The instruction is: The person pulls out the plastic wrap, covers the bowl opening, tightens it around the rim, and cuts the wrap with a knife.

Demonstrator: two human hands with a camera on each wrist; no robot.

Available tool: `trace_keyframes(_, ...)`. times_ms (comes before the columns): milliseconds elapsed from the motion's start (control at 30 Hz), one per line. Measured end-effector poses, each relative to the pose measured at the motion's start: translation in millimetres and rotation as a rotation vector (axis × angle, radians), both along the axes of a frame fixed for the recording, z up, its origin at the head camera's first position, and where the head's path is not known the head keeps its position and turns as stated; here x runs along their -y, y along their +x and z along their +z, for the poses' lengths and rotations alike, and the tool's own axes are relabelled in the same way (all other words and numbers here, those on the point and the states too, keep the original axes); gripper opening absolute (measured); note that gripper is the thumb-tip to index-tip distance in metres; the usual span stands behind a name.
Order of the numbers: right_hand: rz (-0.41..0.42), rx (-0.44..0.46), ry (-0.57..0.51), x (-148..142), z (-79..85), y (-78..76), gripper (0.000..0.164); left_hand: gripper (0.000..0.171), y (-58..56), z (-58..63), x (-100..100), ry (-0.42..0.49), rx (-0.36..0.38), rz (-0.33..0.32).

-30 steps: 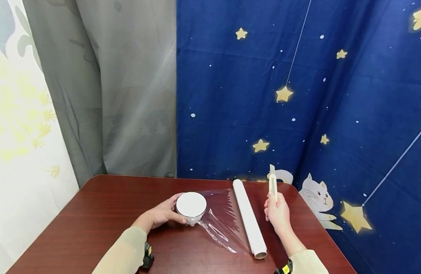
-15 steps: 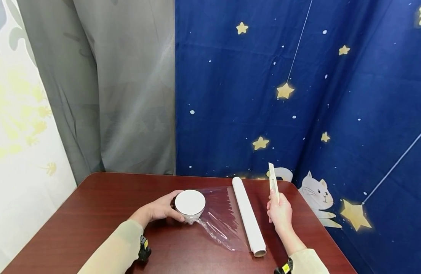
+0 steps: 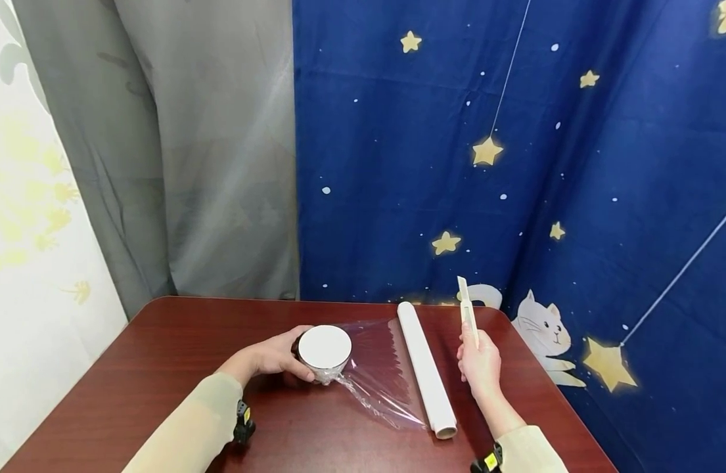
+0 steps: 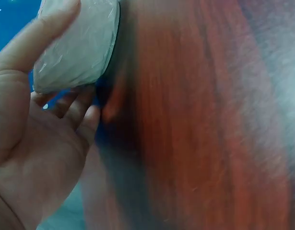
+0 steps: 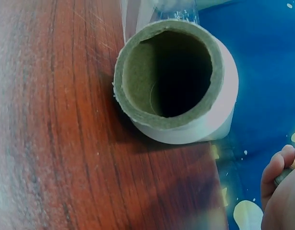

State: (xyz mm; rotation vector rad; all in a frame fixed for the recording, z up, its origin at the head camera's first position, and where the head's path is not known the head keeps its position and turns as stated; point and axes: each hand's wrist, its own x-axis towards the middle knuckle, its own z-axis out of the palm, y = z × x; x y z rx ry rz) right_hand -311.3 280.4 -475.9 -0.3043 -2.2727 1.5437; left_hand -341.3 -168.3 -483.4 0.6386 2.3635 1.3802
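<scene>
With thumb and fingers around its side, my left hand [image 3: 274, 357] grips a round container with a flat white top [image 3: 324, 346]. Crinkled clear film covers the container's pale wall [image 4: 77, 48] in the left wrist view. From its right side a sheet of cling film [image 3: 379, 371] spreads across to a long white cling film roll [image 3: 426, 371] lying on the table. My right hand [image 3: 479, 361] holds a cream utility knife [image 3: 466, 309], blade out and pointing away from me, to the right of the roll. In the right wrist view the roll's open cardboard core [image 5: 166, 74] faces the camera.
The dark red wooden table [image 3: 161, 374] has its far edge near a grey curtain [image 3: 232, 164] and a blue curtain [image 3: 392, 164] with stars. A pale patterned drape [image 3: 37, 263] hangs at the left.
The head view has shifted slightly, so everything sits a little higher and further left. The knife now leans more to the left. Both hands keep their holds.
</scene>
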Motion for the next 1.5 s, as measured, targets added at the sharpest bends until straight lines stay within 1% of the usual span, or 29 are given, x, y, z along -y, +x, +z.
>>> trace_keyframes(67,0.009,0.004,-0.006,1.7,1.9,-0.4,0.062,0.111,-1.1,5.8,1.9,-0.041,0.049,0.007)
trace_keyframes(133,0.017,0.006,0.000,3.3,3.4,-1.2,0.062,0.109,-3.2,14.2,2.7,-0.101,0.090,0.038)
trace_keyframes(167,0.019,0.007,0.004,4.2,4.2,-1.6,0.061,0.107,-5.5,18.7,2.2,-0.128,0.099,0.058)
trace_keyframes(200,0.023,0.009,0.010,5.3,4.8,-2.0,0.060,0.104,-8.5,23.1,1.1,-0.155,0.092,0.075)
trace_keyframes(233,0.028,0.013,0.014,6.4,5.4,-2.3,0.059,0.101,-11.9,27.3,-1.0,-0.178,0.072,0.098)
trace_keyframes(300,0.041,0.021,0.023,9.3,6.7,-2.8,0.056,0.092,-19.8,36.2,-7.5,-0.216,0.010,0.130)
trace_keyframes(433,0.070,0.049,0.033,15.0,8.8,-3.8,0.048,0.065,-36.2,52.2,-31.9,-0.259,-0.165,0.152)
trace_keyframes(500,0.085,0.063,0.037,17.8,9.9,-5.0,0.045,0.054,-42.0,60.5,-48.2,-0.279,-0.226,0.156)
trace_keyframes(600,0.103,0.081,0.034,21.8,12.6,-6.4,0.043,0.046,-48.1,69.9,-74.9,-0.299,-0.258,0.161)
trace_keyframes(733,0.117,0.096,0.029,25.2,17.3,-7.0,0.042,0.042,-52.7,78.2,-107.8,-0.358,-0.270,0.125)
trace_keyframes(867,0.131,0.106,0.054,29.2,21.3,-7.5,0.041,0.038,-57.9,81.4,-133.4,-0.418,-0.287,0.083)
trace_keyframes(1000,0.154,0.126,0.081,35.8,22.6,-8.7,0.038,0.036,-64.6,80.1,-151.1,-0.433,-0.261,0.086)
trace_keyframes(1167,0.179,0.145,0.107,43.6,25.2,-8.7,0.033,0.037,-76.0,70.7,-170.0,-0.457,-0.219,0.088)
trace_keyframes(1333,0.180,0.151,0.126,49.2,29.0,-8.3,0.029,0.040,-85.8,59.5,-189.5,-0.496,-0.219,0.073)
trace_keyframes(1467,0.195,0.168,0.127,55.2,31.5,-8.9,0.027,0.043,-91.1,53.0,-198.0,-0.493,-0.181,0.095)
trace_keyframes(1500,0.199,0.173,0.129,57.0,32.0,-9.4,0.028,0.044,-93.1,51.7,-199.4,-0.507,-0.171,0.095)
